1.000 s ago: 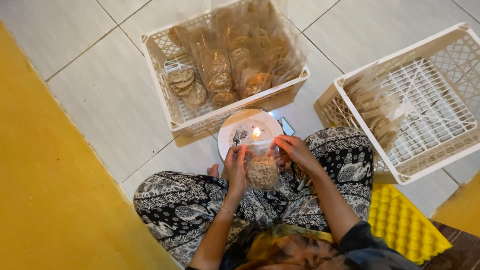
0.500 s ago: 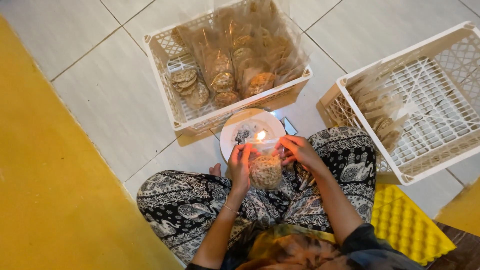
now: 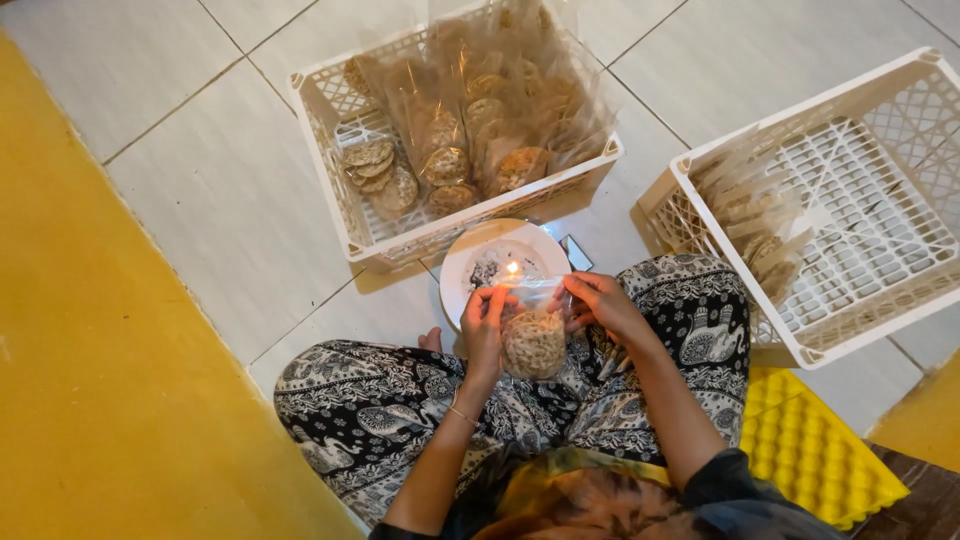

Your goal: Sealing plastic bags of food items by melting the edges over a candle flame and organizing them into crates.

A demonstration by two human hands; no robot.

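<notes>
I sit cross-legged on the tiled floor. Both hands hold a clear plastic bag of round crackers (image 3: pixel 533 340) over my lap. My left hand (image 3: pixel 484 325) grips the bag's left top corner. My right hand (image 3: pixel 598 300) grips its right top corner. The bag's top edge sits right at a small lit candle flame (image 3: pixel 513 267), which stands on a white plate (image 3: pixel 470 262) just in front of my knees.
A white plastic crate (image 3: pixel 330 110) packed with bagged crackers stands ahead. A second white crate (image 3: pixel 880 310) with a few bags is at the right. A yellow egg tray (image 3: pixel 815 450) lies by my right knee. A yellow mat (image 3: pixel 90 380) covers the left floor.
The bag and both hands have stayed at the flame, shifting only slightly; the view has drifted a little.
</notes>
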